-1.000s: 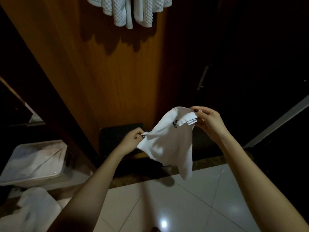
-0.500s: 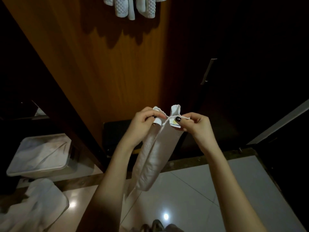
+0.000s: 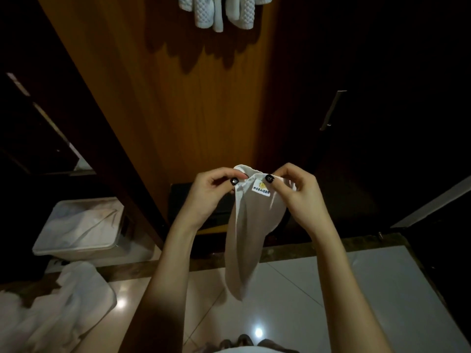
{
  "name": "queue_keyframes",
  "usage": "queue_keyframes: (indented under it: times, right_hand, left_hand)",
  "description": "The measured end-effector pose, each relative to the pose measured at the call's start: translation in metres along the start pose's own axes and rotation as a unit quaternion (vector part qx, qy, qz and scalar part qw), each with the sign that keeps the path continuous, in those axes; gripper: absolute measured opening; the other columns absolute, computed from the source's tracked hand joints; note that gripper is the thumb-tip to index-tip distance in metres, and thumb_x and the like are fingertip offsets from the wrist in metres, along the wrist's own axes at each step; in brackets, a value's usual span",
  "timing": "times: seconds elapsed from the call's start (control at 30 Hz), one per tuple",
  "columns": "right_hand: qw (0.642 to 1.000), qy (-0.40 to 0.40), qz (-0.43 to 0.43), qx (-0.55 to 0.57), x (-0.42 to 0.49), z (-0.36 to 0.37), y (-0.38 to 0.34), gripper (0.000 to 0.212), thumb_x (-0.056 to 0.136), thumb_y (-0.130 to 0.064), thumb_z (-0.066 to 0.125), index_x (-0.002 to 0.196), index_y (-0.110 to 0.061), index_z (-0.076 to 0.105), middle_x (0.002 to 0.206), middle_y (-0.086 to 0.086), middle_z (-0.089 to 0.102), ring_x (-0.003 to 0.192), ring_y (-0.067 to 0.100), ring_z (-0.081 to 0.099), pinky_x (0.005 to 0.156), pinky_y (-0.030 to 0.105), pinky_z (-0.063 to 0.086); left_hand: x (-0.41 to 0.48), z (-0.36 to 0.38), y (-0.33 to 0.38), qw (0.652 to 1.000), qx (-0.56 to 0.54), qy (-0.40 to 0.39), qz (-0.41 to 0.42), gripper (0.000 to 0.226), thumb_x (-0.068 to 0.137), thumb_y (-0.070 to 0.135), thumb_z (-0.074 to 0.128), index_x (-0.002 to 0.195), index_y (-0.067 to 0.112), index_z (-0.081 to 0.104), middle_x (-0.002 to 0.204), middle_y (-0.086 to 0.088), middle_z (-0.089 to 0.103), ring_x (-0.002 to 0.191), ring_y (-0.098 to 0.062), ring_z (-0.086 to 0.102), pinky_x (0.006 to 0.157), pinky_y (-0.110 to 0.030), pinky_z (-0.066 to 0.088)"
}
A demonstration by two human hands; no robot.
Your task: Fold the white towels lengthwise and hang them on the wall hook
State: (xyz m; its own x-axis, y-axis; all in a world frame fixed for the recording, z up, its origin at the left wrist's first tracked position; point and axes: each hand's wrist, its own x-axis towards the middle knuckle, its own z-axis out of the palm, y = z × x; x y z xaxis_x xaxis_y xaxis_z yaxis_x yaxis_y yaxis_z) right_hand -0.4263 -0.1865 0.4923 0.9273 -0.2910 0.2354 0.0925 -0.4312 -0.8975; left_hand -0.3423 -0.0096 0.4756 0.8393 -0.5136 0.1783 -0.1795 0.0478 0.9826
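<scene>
Left hand [image 3: 211, 191] and right hand [image 3: 295, 192] both pinch the top edge of the folded white towel [image 3: 244, 240], which hangs lengthwise before the wooden panel [image 3: 183, 103], below hung towels [image 3: 216, 11].

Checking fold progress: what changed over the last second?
The left hand and right hand moved together, meeting at the top edge; the white towel, spread wide a second ago, now hangs folded into a narrow strip. Both hands still pinch its top edge. The hung towels, plastic bin and floor pile stayed put.
</scene>
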Motion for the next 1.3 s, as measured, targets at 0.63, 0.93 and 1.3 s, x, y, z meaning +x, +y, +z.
queue_keyframes:
  times: [0.63,0.93,1.3]
  right_hand:
    - [0.998,-0.014,-0.012,0.053,0.009,-0.020,0.002,0.013,0.092,-0.021,0.064,0.079,-0.020,0.063,0.075,-0.008,0.064,0.070,0.002,0.062,0.060,0.015,0.049]
    - [0.971,-0.128,-0.010,-0.203,0.015,-0.054,0.015,0.023,0.082,-0.046,0.066,0.071,-0.028,0.057,0.076,-0.010,0.056,0.070,0.006,0.052,0.058,0.019,0.040]
    - [0.976,-0.043,-0.008,-0.214,0.039,-0.072,0.023,0.026,0.087,-0.050,0.059,0.070,-0.030,0.061,0.070,-0.007,0.061,0.060,0.005,0.057,0.052,0.028,0.043]
  left_hand:
    - [0.014,0.026,0.005,0.999,0.005,0.022,0.026,0.017,0.084,0.005,0.067,0.084,0.021,0.070,0.081,0.009,0.071,0.080,-0.002,0.065,0.071,-0.015,0.049]
    - [0.048,-0.004,0.040,0.998,-0.020,0.002,0.062,0.024,0.083,0.007,0.067,0.074,0.028,0.071,0.075,0.013,0.068,0.076,-0.001,0.060,0.070,-0.013,0.046]
    - [0.056,-0.073,0.060,0.971,0.239,-0.020,0.000,0.011,0.083,0.011,0.070,0.077,0.021,0.070,0.086,0.001,0.071,0.086,-0.009,0.065,0.085,-0.029,0.047]
